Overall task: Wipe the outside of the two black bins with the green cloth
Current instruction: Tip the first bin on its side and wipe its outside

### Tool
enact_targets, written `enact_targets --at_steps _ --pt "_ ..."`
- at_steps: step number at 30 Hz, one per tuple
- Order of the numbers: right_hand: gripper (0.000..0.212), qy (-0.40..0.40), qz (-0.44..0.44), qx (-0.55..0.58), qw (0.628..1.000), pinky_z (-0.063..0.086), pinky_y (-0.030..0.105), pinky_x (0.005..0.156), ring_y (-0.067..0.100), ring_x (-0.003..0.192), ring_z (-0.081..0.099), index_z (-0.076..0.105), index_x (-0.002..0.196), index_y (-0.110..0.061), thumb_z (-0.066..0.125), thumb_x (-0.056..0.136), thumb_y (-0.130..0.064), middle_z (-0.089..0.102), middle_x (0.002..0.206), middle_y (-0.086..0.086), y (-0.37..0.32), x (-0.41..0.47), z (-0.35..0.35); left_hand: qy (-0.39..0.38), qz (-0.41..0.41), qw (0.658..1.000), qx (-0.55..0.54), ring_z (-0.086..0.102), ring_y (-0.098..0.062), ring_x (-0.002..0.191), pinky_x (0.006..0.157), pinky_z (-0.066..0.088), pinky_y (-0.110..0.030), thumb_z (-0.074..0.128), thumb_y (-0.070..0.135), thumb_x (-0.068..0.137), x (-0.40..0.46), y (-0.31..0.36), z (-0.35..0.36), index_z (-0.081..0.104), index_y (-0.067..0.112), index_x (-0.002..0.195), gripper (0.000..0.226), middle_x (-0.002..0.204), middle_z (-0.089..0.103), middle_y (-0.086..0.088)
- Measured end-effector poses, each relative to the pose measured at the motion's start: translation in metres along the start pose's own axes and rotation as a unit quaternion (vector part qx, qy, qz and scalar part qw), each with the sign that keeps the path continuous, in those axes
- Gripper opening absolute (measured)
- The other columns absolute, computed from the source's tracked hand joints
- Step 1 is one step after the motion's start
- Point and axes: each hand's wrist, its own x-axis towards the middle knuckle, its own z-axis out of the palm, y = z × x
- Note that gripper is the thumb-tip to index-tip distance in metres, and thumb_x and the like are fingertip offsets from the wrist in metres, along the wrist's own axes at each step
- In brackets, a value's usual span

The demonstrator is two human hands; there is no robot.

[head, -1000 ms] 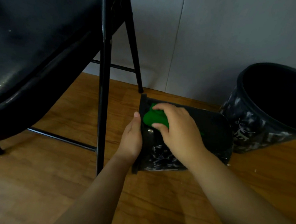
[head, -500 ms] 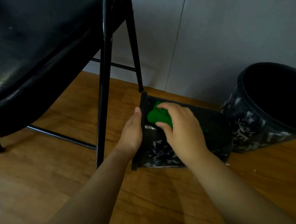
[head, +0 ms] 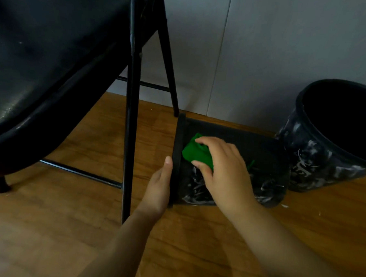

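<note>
- Bins first: the one you are wiping, the tipped bin, lies on its side on the wooden floor at centre right of the frame, with its rim toward the left. The second, the upright bin, stands at the right edge, just beside it and possibly touching.
- Your right hand has its fingers curled down over the green cloth, pressing the bunched cloth against the upward-facing side of the tipped bin, near the rim.
- Your left hand lies flat and open against the rim edge, thumb up along it, bracing the bin without wrapping round it.
- To do this stroke well, I'd judge you should hold that brace firm, since a round bin on its side will want to roll or slide as you push.
- Spread the cloth flatter under your palm; bunched as it is, it probably covers only a narrow strip per pass.
- Work from rim toward base in overlapping strokes, then roll the bin to bring up the side now against the floor.
- The folding chair leg stands close at your left, so mind your elbow.
- Both bins carry a white marbled pattern. The upright one shows a small white mark or logo, but it's too blurred to read, and no other writing is legible.
</note>
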Motion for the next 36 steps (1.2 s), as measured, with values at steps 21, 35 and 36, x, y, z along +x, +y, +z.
enact_targets --at_steps 21,35,36 --pt "0.046 0.038 0.043 -0.024 0.998 0.046 0.038 0.095 0.017 0.117 0.049 0.05 0.132 -0.028 0.064 0.088 -0.034 0.055 0.131 -0.008 0.007 0.01 -0.008 0.037 0.023 0.999 0.016 0.072 -0.014 0.091 0.079 0.057 -0.029 0.032 0.05 0.103 0.014 0.018 0.019 0.068 0.015 0.108 0.051 0.096 0.075 -0.005" --pt "0.044 0.018 0.026 -0.028 0.999 0.044 0.038 0.096 0.017 0.116 0.05 0.051 0.131 -0.027 0.062 0.089 -0.034 0.057 0.128 -0.008 0.002 0.017 -0.004 0.018 -0.01 1.0 -0.014 0.07 -0.017 0.101 0.096 0.051 -0.038 0.028 0.053 0.103 0.021 0.021 0.016 0.067 0.021 0.115 0.052 0.105 0.075 -0.004" --pt "0.044 -0.005 -0.001 -0.02 1.0 0.044 0.037 0.097 0.016 0.118 0.049 0.051 0.131 -0.028 0.06 0.089 -0.036 0.056 0.13 -0.008 0.0 0.01 -0.003 0.023 -0.01 1.0 -0.015 0.069 -0.018 0.103 0.099 0.049 -0.039 0.028 0.053 0.103 0.021 0.02 0.015 0.068 0.02 0.115 0.053 0.106 0.074 -0.005"
